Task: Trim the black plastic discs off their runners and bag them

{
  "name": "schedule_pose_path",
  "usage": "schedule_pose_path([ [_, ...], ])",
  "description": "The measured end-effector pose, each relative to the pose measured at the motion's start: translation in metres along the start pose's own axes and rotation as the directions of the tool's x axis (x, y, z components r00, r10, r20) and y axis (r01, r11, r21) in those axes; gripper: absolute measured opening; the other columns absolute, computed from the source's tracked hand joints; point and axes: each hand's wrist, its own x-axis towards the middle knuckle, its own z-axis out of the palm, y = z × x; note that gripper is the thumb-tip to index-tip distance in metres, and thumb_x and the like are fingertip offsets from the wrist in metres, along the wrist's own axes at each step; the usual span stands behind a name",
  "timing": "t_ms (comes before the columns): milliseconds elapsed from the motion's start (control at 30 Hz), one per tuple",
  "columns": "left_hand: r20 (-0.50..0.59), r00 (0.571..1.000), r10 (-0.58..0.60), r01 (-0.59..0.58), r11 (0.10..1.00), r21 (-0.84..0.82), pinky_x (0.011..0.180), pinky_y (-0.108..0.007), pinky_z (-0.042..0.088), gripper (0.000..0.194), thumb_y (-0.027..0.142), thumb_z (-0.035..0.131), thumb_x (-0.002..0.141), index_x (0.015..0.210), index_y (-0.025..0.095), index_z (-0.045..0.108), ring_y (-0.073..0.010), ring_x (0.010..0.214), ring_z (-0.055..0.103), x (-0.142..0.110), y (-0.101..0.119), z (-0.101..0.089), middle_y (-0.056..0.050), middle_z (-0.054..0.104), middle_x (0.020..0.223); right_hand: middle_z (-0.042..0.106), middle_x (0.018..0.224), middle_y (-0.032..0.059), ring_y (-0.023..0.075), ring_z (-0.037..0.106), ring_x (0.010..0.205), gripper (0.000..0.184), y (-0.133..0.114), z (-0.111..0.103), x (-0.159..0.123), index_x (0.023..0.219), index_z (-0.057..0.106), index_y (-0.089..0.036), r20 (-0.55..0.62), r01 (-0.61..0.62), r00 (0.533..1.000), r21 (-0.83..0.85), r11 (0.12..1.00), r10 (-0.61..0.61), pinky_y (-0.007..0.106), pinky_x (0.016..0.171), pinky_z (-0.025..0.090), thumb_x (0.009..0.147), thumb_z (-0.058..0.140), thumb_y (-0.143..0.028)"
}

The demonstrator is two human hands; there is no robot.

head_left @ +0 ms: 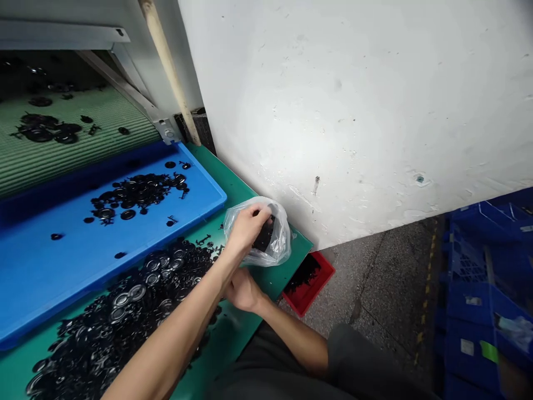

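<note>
A clear plastic bag with black parts inside stands with its mouth open near the corner of the green tabletop. My left hand is at the bag's mouth, its fingers curled down over the black parts; what they grip is hidden. Below the bag, partly behind my left forearm, my right hand is closed with bent fingers beside the pile's edge. Whatever it may hold does not show. Small shiny black plastic parts, several of them round, lie heaped on the tabletop under and left of my forearm.
A blue tray with more black parts lies behind the heap, below a green ribbed conveyor belt. A white panel borders the table. On the floor are a red bin holding black pieces and, farther right, blue crates.
</note>
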Motion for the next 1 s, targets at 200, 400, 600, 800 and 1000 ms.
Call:
schedule_pose_path([
  [200, 0.098, 0.973, 0.207, -0.228, 0.902, 0.366, 0.059, -0.027, 0.034, 0.039, 0.044, 0.046, 0.092, 0.062, 0.021, 0.052, -0.0164, 0.065, 0.049, 0.027, 0.009, 0.0, 0.003, 0.05, 0.063, 0.071, 0.079, -0.0025, 0.0167, 0.071, 0.079, 0.025, -0.008, -0.011, -0.007, 0.088, 0.057, -0.022, 0.029, -0.086, 0.996, 0.205, 0.975, 0.082, 0.024, 0.077, 0.052, 0.08, 0.044, -0.001],
  [400, 0.195, 0.916, 0.349, -0.399, 0.757, 0.517, 0.068, -0.031, 0.041, 0.026, 0.025, 0.033, 0.093, 0.086, 0.021, 0.057, -0.0206, 0.071, 0.056, 0.029, -0.004, -0.009, -0.002, 0.059, 0.074, 0.075, 0.086, -0.0002, 0.0186, 0.073, 0.087, 0.031, -0.01, -0.016, -0.003, 0.1, 0.06, -0.021, 0.05, -0.132, 0.991, 0.161, 0.978, 0.125, 0.027, 0.085, 0.052, 0.081, 0.045, -0.001],
  [600, 0.323, 0.862, 0.39, -0.506, 0.674, 0.538, 0.093, -0.039, 0.044, 0.028, 0.006, 0.043, 0.077, 0.087, 0.02, 0.065, -0.0254, 0.097, 0.062, 0.026, -0.01, -0.008, -0.008, 0.071, 0.095, 0.074, 0.079, 0.0013, 0.0207, 0.072, 0.078, 0.028, 0.0, -0.005, -0.007, 0.091, 0.062, -0.021, 0.006, -0.064, 0.998, 0.132, 0.989, 0.063, 0.029, 0.077, 0.054, 0.076, 0.046, -0.003],
  [800, 0.28, 0.873, 0.399, -0.487, 0.709, 0.51, 0.096, -0.039, 0.046, 0.028, 0.004, 0.049, 0.078, 0.089, 0.019, 0.07, -0.0271, 0.101, 0.065, -0.011, 0.005, -0.024, -0.011, 0.074, 0.101, 0.072, 0.072, 0.0033, 0.0221, 0.069, 0.069, 0.027, 0.008, -0.002, -0.014, 0.08, 0.063, -0.023, -0.059, -0.043, 0.997, 0.139, 0.989, 0.052, 0.031, 0.072, 0.054, 0.077, 0.043, -0.006],
  [1000, -0.181, 0.917, 0.356, -0.257, 0.873, 0.415, 0.084, -0.034, 0.053, 0.031, 0.016, 0.038, 0.094, 0.104, 0.018, 0.067, -0.0212, 0.093, 0.069, -0.099, -0.02, -0.11, -0.008, 0.074, 0.101, 0.07, 0.08, 0.0039, 0.02, 0.066, 0.074, 0.027, 0.012, -0.016, -0.007, 0.091, 0.067, -0.019, -0.141, -0.029, 0.989, 0.087, 0.996, 0.042, 0.032, 0.076, 0.053, 0.082, 0.044, -0.01],
])
